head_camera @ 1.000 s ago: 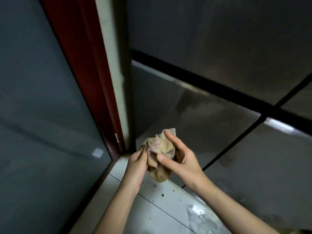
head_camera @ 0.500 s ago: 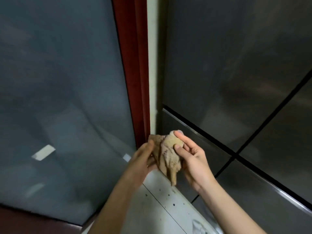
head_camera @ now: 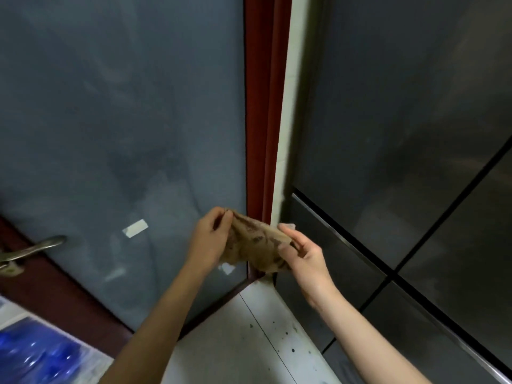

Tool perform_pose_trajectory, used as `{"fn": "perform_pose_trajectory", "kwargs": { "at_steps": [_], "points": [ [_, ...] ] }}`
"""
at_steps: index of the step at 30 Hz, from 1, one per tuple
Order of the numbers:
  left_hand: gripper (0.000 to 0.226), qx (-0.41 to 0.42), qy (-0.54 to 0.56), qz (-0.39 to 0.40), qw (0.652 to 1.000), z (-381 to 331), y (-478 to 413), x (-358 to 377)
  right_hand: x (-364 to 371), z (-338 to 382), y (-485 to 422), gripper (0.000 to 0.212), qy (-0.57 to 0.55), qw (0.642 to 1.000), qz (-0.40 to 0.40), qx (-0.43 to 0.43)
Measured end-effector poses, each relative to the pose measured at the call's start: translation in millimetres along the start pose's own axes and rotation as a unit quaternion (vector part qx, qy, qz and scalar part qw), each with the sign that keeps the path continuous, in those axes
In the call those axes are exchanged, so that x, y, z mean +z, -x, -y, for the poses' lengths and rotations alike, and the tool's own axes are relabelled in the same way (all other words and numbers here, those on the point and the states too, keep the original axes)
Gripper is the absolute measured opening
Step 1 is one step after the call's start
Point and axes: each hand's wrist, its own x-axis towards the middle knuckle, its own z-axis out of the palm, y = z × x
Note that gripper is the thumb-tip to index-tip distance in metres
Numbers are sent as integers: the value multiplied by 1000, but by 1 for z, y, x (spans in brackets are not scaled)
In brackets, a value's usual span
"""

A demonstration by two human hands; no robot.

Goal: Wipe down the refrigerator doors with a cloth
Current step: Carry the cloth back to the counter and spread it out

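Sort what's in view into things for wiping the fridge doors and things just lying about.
For the job: cloth, held between left hand and right hand; refrigerator doors.
Just there: glass door, its metal handle, blurred blue items, tiled floor.

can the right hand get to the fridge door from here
Probably yes. The right hand sits just in front of the fridge door with nothing between them. It pinches the cloth, which the left hand also holds, so that grip would need to loosen.
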Motion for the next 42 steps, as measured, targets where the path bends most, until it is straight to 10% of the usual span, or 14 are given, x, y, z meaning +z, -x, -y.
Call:
{"fn": "perform_pose_trajectory", "kwargs": {
  "at_steps": [11,16,24,34,38,42],
  "points": [
    [27,-79,142,19,986,-15,16,-91,57,6,-3,43,201,967,137,81],
    [23,-71,78,16,994,-5,32,-143,114,-4,-2,87,164,934,239,210],
    [30,-199,438,-41,876,29,77,-232,201,-13,45,71,-160,892,303,294],
    [63,-133,615,-66,775,77,137,-352,343,-62,123,121,-136,825,403,371],
    [51,-161,523,-136,826,99,165,-406,414,-48,163,90,-237,806,446,308],
    [40,-151,399,-152,892,125,192,-460,469,-51,169,45,-254,877,324,248]
  ]
}}
